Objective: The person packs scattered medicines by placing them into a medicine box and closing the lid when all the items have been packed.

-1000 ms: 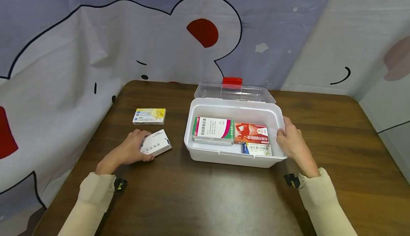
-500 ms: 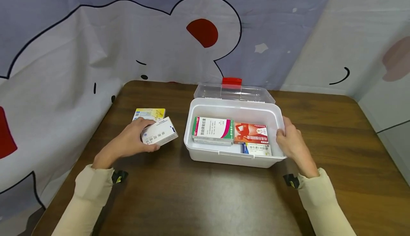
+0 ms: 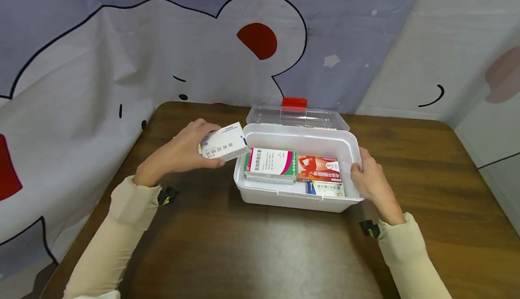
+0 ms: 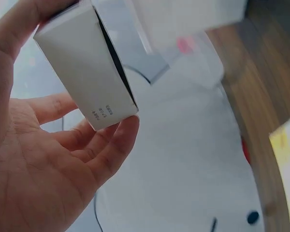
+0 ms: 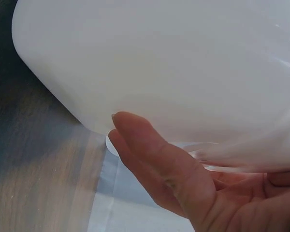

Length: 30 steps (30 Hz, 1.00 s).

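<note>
My left hand [image 3: 183, 150] holds a white medicine box [image 3: 225, 142] between thumb and fingers, raised and tilted at the left rim of a white plastic storage box [image 3: 284, 202]. In the left wrist view, the blank end of the medicine box [image 4: 87, 72] faces the camera, with fingertips under its lower edge. My right hand [image 3: 371, 177] grips the storage box's right rim. Inside lie a green-and-white medicine box [image 3: 270, 163], a red one [image 3: 318, 169] and a small white-and-blue one [image 3: 327, 189].
The clear lid [image 3: 317, 118] with its red latch [image 3: 294, 103] lies folded back behind the storage box. A yellow-and-white medicine box [image 4: 286, 164] lies on the wooden table [image 3: 260, 249], mostly hidden by my left hand in the head view. A printed curtain [image 3: 183, 55] hangs behind.
My left hand has lifted the white medicine box off the table and carried it right and away from me, to the storage box's left rim. My right hand has stayed in place.
</note>
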### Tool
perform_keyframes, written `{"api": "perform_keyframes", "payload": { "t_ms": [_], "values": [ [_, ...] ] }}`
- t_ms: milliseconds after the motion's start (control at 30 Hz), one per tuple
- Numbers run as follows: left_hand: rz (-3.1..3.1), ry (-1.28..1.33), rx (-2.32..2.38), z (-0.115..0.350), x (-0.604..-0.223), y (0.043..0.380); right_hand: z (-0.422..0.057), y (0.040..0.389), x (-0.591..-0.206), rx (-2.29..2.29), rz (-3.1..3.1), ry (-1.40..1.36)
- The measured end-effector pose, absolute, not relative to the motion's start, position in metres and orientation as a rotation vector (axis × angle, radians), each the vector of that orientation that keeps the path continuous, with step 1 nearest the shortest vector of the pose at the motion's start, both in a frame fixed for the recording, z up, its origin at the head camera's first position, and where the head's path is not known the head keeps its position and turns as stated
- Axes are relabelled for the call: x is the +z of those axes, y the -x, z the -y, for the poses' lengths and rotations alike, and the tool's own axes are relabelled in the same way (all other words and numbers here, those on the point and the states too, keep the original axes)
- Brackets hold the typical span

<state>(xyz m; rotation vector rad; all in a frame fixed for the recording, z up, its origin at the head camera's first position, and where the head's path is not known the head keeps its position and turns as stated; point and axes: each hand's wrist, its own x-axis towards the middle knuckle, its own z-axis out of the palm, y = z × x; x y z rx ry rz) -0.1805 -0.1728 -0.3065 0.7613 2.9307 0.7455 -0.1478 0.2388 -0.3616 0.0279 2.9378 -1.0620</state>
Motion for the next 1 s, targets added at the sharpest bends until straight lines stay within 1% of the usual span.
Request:
{"api": "perform_keyframes", "payload": {
  "t_ms": [200, 367, 500, 1000],
  "values": [
    [-2.847, -0.916, 0.708, 0.140, -0.299, 0.181, -0.239, 0.148, -0.361, -1.057, -2.936, -0.036],
    [-2.761, -1.016, 0.599, 0.113, -0.302, 0.178, -0.239, 0.148, -0.360, -1.066, -2.949, -0.028],
    [-2.710, -1.046, 0.523, 0.097, -0.307, 0.176, -0.240, 0.148, -0.360, -1.065, -2.955, -0.035],
    [-2.625, -1.118, 0.333, 0.072, -0.317, 0.185, -0.240, 0.147, -0.361, -1.067, -2.967, -0.023]
  ]
}}
